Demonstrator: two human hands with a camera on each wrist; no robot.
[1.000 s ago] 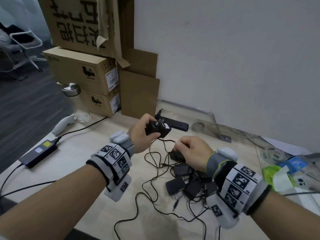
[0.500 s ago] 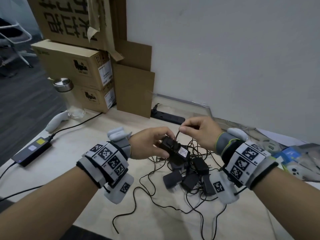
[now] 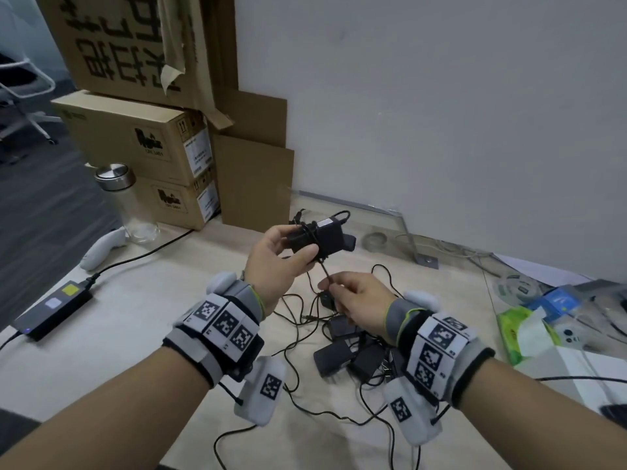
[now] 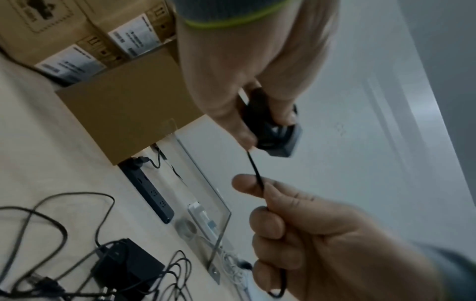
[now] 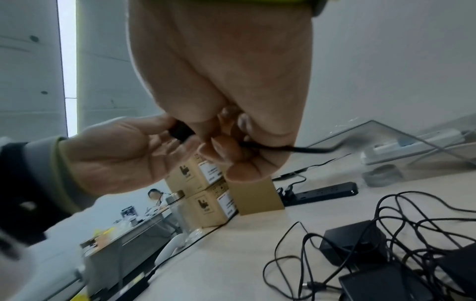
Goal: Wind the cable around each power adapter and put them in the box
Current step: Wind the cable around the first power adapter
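Head view shows a pale wooden table (image 3: 112,337) against a white wall (image 3: 441,113). At 11 o'clock stand brown cardboard boxes (image 3: 135,140), stacked up. The top one has big black writing, turned upside down, too hard to read. The two lower ones each have a small black logo and a white label, but the words are too tiny and blurry to read.

At 9 o'clock lies a flat black power brick (image 3: 51,317) with a yellow sticker and a white sticker. Just above it at 10 o'clock stands a clear bottle (image 3: 130,201) with a shiny lid.

Near the middle, the left hand (image 3: 274,262) holds a black power adapter (image 3: 322,234) up in the air, with its thumb and fingers curled round it. Some cable (image 3: 325,270) is already looped round the adapter.

Just below, the right hand (image 3: 356,303) pinches that thin black cable between thumb and finger, and the cable runs tight from the adapter to the pinch.

At 5 o'clock a pile of other adapters (image 3: 353,354) sits on the table in a tangle of loose wires.

At 3 o'clock lies a green tissue pack (image 3: 512,330).
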